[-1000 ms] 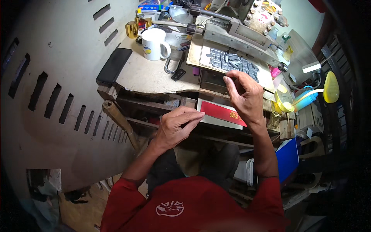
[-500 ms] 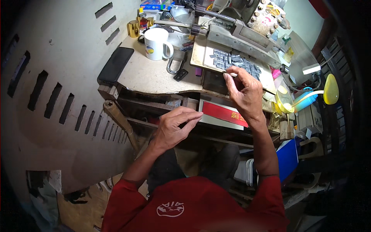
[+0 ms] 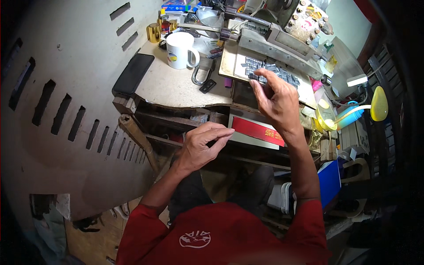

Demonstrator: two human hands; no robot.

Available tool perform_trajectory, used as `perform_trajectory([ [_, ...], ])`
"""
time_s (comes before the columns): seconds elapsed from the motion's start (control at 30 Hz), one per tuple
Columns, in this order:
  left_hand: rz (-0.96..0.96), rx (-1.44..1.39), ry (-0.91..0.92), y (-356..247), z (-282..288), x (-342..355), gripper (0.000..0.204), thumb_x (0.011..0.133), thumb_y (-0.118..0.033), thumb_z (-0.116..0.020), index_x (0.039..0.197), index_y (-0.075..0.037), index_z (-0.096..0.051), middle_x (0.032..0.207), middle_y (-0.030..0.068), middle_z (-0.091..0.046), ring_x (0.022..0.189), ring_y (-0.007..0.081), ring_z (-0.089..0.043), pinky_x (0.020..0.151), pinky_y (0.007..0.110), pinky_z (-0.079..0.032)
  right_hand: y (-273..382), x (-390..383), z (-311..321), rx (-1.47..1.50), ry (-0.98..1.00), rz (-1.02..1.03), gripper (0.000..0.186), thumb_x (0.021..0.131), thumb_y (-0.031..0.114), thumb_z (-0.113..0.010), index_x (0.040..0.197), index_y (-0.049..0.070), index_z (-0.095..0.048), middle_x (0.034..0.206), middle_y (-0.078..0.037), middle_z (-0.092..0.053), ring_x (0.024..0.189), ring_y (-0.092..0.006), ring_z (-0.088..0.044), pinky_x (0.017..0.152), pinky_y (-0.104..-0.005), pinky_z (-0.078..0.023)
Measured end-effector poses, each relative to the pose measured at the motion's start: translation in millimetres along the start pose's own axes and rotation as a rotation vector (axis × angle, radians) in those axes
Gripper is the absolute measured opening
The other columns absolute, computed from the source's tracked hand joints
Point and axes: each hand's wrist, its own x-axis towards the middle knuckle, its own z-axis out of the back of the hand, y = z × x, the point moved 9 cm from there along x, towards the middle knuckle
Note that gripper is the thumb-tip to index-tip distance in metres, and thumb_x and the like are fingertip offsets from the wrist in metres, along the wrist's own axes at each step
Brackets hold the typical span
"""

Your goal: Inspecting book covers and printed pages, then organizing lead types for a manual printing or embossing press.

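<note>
My left hand (image 3: pixel 206 145) is closed in a pinch, with thumb and forefinger at the left end of a red strip (image 3: pixel 251 129) with gold printing. The strip lies over a white board (image 3: pixel 247 141) below the table's front edge. My right hand (image 3: pixel 280 99) is raised at the near edge of a board (image 3: pixel 227 66) that carries many small grey metal blocks (image 3: pixel 287 76). Its thumb and forefinger are apart, and no held thing shows clearly between them. The other right fingers are curled and partly hidden.
A metal machine (image 3: pixel 280 46) stands behind the blocks. Toward the left are a white mug (image 3: pixel 179 51), a padlock (image 3: pixel 203 74) and a black phone (image 3: pixel 133 75). A yellow container (image 3: pixel 324 115) and a blue bottle (image 3: pixel 350 115) stand right. A slotted panel (image 3: pixel 84 79) borders the left side.
My right thumb and forefinger have spread from nearly touching, and the hand has shifted slightly left over the blocks. My left hand keeps its pinch at the strip's end.
</note>
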Motion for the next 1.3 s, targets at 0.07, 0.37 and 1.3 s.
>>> perform_trajectory([
  [0.07,0.003,0.005,0.013,0,-1,0,0.021,0.086,0.002,-0.076,0.106,-0.005,-0.078,0.096,0.0082,-0.073,0.075,0.0108,-0.068,0.066,0.024,-0.055,3,10,3,-0.049,0.001,-0.004,0.023,0.089,0.019,-0.074,0.106,0.005,-0.069,0.088,-0.017,-0.073,0.073,-0.0337,-0.071,0.066,-0.0405,-0.054],
  [0.37,0.005,0.012,0.016,5,6,0,0.020,0.087,0.003,-0.076,0.105,-0.004,-0.078,0.097,0.0085,-0.073,0.076,0.0116,-0.069,0.067,0.024,-0.055,-12,35,-15,-0.023,0.460,-0.272,0.031,0.087,0.025,-0.072,0.108,0.002,-0.070,0.065,-0.013,-0.067,0.063,-0.0285,-0.068,0.066,-0.0403,-0.052],
  [1.3,0.049,-0.025,0.027,12,5,3,0.019,0.086,0.000,-0.076,0.104,-0.006,-0.078,0.095,0.0097,-0.074,0.083,0.0202,-0.073,0.072,0.030,-0.057,-19,51,-25,0.074,0.600,-0.229,0.029,0.080,0.022,-0.073,0.097,-0.001,-0.066,0.066,-0.012,-0.062,0.063,-0.0226,-0.062,0.064,-0.0379,-0.051],
])
